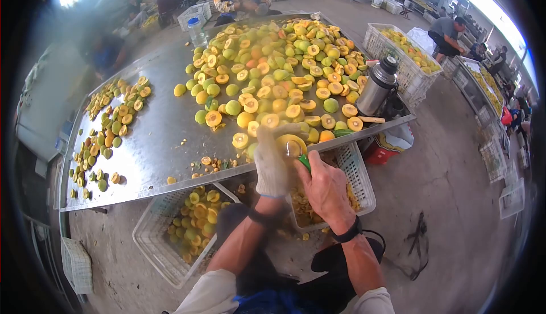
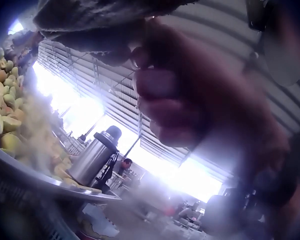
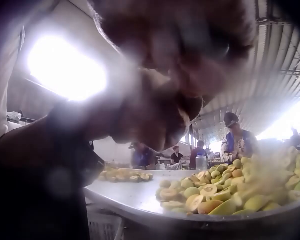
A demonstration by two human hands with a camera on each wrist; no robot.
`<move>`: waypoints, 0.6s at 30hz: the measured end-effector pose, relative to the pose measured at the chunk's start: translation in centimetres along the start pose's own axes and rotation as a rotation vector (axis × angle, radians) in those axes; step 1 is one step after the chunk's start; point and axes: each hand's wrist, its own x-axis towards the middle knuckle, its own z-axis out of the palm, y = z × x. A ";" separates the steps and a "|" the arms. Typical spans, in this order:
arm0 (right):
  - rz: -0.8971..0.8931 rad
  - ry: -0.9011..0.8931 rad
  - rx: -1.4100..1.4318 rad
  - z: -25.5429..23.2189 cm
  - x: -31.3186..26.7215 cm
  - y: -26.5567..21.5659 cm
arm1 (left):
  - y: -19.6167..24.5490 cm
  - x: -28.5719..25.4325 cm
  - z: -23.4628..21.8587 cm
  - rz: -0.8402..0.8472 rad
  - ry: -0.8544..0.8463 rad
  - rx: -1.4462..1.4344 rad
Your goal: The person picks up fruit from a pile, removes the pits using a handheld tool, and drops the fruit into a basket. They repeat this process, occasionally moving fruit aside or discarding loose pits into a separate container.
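Observation:
In the head view, my left hand (image 1: 271,166), in a pale glove, holds a yellow fruit half (image 1: 292,144) at the table's near edge. My right hand (image 1: 327,191), bare, grips a green-handled tool (image 1: 305,162), its shiny metal end against the fruit's cut face. Just beyond both hands lies a big pile of whole and halved fruit (image 1: 273,75). The left wrist view shows part of the glove (image 2: 95,30) close to the curled fingers of my right hand (image 2: 175,100). Dark, blurred hands fill the top of the right wrist view, hiding the tool and fruit.
A smaller group of fruit halves (image 1: 114,120) lies on the metal table (image 1: 153,137) at left. Crates stand below the near edge, one with fruit at left (image 1: 149,240), one with scraps at right (image 1: 364,186). A steel flask (image 1: 375,89) and a blue-capped jar (image 1: 197,34) flank the pile.

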 end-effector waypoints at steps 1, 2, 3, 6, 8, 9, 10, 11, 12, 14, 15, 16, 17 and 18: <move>0.007 -0.003 0.017 0.0 -0.2 0.0 | 0.4 -0.2 0.1 -0.086 0.001 -0.102; 0.010 -0.004 0.033 0.1 -0.3 0.0 | 0.5 -0.2 0.2 -0.155 -0.001 -0.184; 0.026 -0.009 0.047 0.3 -0.6 0.0 | 0.5 -0.3 0.3 -0.225 0.002 -0.266; 0.052 -0.034 0.113 0.9 -1.4 0.0 | 0.2 -0.8 0.4 -0.364 0.015 -0.438; 0.053 -0.047 0.195 0.7 -1.7 -0.1 | 1.3 -1.0 0.4 -0.416 0.030 -0.529; 0.051 -0.067 0.267 0.5 -1.9 0.1 | 1.4 -1.2 0.3 -0.349 -0.015 -0.461; 0.051 -0.083 0.339 0.2 -2.1 0.3 | 1.5 -1.3 0.1 -0.282 -0.064 -0.394; 0.046 -0.089 0.410 -0.1 -2.1 0.5 | 1.6 -1.1 0.0 -0.205 -0.114 -0.329; 0.058 -0.103 0.443 -0.5 -2.1 0.6 | 1.4 -1.1 0.2 -0.232 -0.141 -0.386; 0.083 -0.134 0.510 -1.3 -2.5 0.7 | 0.6 -1.5 0.9 -0.291 -0.194 -0.496; 0.057 -0.112 0.497 -1.3 -2.7 1.1 | 0.2 -1.7 1.2 -0.265 -0.226 -0.499; 0.033 -0.093 0.480 -1.2 -3.1 1.8 | -0.1 -1.9 1.6 -0.242 -0.256 -0.505; 0.005 -0.076 0.461 -1.3 -3.3 2.3 | -0.2 -2.0 1.9 -0.217 -0.281 -0.513; 0.126 -0.182 0.543 -2.1 -3.4 2.4 | 0.4 -1.7 1.7 -0.204 -0.359 -0.448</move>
